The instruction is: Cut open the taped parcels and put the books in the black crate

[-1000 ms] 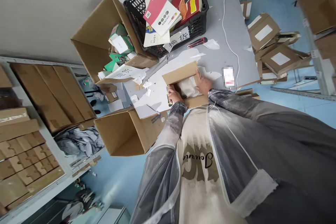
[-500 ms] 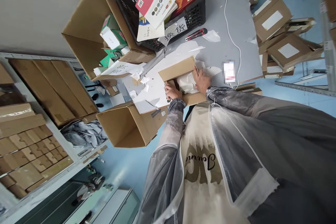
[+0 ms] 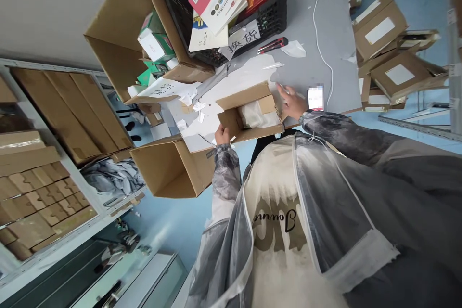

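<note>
A small cardboard box lies with its top flaps raised near the front edge of the table. Inside it is a whitish, plastic-looking wrapped item; its kind cannot be made out. My left hand is closed at the left end of the box, with thumb and fingers on the edge of the end flap. On the other side, my right hand is open, its fingers apart beside the right end flap. A phone with a lit screen lies just right of that hand.
A black crate of books and a large carton of green-and-white boxes stand at the back. A red-and-black utility knife and a white cable lie on the table. An open carton stands at front left.
My hands have spread apart: the left moved left to the box's end, the right moved off the contents to the right. The end flaps now stand spread and more of the inside shows.
</note>
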### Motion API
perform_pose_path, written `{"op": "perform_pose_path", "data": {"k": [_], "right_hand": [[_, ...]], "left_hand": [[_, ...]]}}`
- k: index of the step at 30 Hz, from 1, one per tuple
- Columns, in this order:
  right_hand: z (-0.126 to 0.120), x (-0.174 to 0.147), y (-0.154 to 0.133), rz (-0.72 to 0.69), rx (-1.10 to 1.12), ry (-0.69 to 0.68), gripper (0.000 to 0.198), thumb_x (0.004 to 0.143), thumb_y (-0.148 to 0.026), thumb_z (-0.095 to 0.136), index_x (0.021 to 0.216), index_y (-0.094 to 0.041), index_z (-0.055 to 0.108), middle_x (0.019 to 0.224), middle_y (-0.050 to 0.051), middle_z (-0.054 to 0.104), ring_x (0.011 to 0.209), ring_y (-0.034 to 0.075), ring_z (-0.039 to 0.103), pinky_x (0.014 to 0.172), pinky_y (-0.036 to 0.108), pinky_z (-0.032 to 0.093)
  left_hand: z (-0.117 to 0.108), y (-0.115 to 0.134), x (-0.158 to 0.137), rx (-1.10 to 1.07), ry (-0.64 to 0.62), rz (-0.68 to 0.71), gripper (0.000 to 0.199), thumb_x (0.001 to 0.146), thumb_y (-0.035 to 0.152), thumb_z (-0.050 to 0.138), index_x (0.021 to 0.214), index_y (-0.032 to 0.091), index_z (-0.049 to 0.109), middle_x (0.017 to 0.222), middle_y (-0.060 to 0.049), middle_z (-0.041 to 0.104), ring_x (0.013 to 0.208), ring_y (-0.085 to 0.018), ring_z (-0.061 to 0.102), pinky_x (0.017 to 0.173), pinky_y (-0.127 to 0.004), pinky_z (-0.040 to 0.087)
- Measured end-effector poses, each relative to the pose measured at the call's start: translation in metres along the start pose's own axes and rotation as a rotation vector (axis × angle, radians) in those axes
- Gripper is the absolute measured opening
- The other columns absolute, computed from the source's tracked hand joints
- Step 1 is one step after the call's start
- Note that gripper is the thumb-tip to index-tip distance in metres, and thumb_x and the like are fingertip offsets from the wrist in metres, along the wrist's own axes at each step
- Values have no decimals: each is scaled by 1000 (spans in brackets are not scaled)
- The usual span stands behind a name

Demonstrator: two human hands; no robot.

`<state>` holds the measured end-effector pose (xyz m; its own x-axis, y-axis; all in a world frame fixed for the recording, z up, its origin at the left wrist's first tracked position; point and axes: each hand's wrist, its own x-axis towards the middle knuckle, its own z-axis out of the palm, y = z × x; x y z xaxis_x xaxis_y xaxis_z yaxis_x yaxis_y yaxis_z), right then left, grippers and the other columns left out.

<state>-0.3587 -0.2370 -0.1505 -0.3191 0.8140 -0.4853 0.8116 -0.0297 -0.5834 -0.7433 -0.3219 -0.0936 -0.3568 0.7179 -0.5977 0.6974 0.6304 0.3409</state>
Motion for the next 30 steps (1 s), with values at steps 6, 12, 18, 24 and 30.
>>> {"op": "perform_pose_path", "data": {"k": [6,12,18,24,30], "right_hand": [[-19,2,-26,-277,-108,-139,85,114,-42,80,194,-33,52,207,5,21,192,55,2,144,86,35],[-3,31,-78,-424,-191,-316,78,105,-40,87,181,-37,67,197,3,47,192,52,7,137,94,39],[9,37,-105,-281,-344,-321,68,103,-33,85,170,-27,74,170,14,75,188,47,18,132,95,44],[6,40,-87,-433,-416,-136,33,112,-28,75,142,-19,85,160,18,79,182,47,27,141,89,28],[6,10,-37,-468,-77,147,48,101,-37,87,143,-14,80,187,27,51,169,53,49,138,72,48]], "left_hand": [[25,15,-1,94,133,-63,62,119,29,54,178,18,68,156,-16,86,144,-37,82,121,-47,65],[30,23,-4,135,161,-80,56,127,42,53,176,21,69,154,-17,87,145,-39,81,119,-47,65],[30,31,-7,179,145,-72,59,125,34,54,182,20,65,152,-17,87,140,-39,83,117,-44,64],[31,45,-17,262,264,3,82,119,30,58,197,11,39,176,-29,69,156,-46,71,127,-57,60],[21,61,-16,434,146,465,71,116,18,55,187,18,60,191,-25,54,182,-44,41,147,-66,33]]}}
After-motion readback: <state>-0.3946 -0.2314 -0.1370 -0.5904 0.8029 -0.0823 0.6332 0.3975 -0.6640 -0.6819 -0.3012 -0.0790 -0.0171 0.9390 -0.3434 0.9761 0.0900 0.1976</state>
